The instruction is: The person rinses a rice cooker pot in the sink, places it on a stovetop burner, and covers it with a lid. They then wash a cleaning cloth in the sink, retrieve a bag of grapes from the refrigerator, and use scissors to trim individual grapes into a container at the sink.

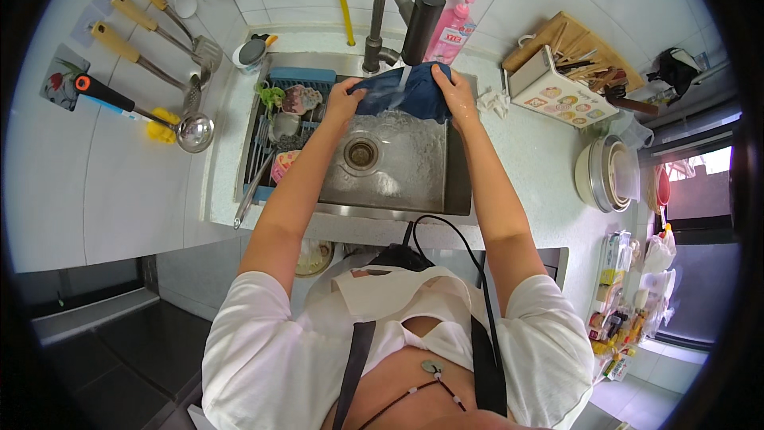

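Observation:
A dark blue cloth (422, 95) is stretched between my two hands over the far part of the metal sink (398, 183). My left hand (347, 98) grips its left end, and my right hand (456, 93) grips its upper right corner. Water runs from the dark grey tap (423, 28) onto the cloth's middle and spreads over the sink floor around the drain (360, 154). Wet drops show on my right hand and wrist.
Left of the basin, a blue rack (302, 76) holds sponges, greens and utensils. A pink pump bottle (452, 32) stands behind the tap. Ladles and spatulas (143, 12) hang on the left wall. At right stand a white chopstick box (557, 87) and stacked bowls (609, 173).

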`<state>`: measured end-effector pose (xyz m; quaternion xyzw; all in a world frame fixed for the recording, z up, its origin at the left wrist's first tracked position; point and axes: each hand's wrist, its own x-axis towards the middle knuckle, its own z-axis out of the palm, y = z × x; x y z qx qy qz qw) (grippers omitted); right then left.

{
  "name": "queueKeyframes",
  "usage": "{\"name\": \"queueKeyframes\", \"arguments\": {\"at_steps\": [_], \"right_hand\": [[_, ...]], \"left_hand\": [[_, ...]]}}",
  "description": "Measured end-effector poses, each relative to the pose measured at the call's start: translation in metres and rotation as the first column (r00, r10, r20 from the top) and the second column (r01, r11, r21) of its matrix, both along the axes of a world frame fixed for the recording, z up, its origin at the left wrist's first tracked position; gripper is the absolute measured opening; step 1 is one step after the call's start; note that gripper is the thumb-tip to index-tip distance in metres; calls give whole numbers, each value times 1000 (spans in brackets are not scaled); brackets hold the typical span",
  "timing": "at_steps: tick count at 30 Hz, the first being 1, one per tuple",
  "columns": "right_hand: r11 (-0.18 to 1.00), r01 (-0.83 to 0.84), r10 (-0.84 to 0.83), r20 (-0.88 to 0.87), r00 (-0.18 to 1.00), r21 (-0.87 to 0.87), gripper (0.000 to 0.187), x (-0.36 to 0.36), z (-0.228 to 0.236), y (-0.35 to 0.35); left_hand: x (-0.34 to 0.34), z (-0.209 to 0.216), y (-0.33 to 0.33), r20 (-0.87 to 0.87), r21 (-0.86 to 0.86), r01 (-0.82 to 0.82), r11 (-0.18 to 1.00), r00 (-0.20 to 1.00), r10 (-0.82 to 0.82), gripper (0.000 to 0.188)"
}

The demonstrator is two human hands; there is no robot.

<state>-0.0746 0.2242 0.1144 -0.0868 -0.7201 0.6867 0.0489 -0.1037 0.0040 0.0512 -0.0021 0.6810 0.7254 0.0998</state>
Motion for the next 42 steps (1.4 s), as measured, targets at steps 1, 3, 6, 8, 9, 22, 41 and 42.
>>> {"name": "queueKeyframes", "arguments": {"at_steps": [1, 3, 6, 8, 9, 22, 41, 42], "right_hand": [[996, 15, -14, -10, 1000, 89, 37, 1, -1, 2], [975, 51, -54, 10, 998, 214, 36, 4, -2, 11], [959, 78, -91, 36, 995, 273, 34, 14, -1, 17], [973, 32, -50, 72, 996, 227, 35, 18, -2, 25], [980, 37, -49, 57, 997, 193, 35, 21, -3, 26], [579, -62, 108, -1, 994, 813, 37, 34, -28, 23], [928, -197, 275, 223, 935, -317, 20, 19, -37, -38], [928, -129, 209, 203, 957, -350, 21, 17, -39, -36]], "left_hand": [[-6, -8, -3, -120, -117, -51, 992, 992, 37, 18], [-14, -15, -6, -357, -325, -181, 928, 932, 57, 21], [-10, 6, -11, -399, -460, -255, 850, 915, 58, 23], [-9, 11, -11, -417, -597, -311, 739, 908, 45, 21], [-8, 13, -12, -425, -657, -337, 674, 904, 38, 22], [-13, 46, 30, -178, -190, 218, 957, 951, -252, 17], [-3, 74, 27, 162, 206, 386, 899, 893, -420, 52], [-3, 75, 22, 147, 185, 426, 886, 879, -453, 53]]}}
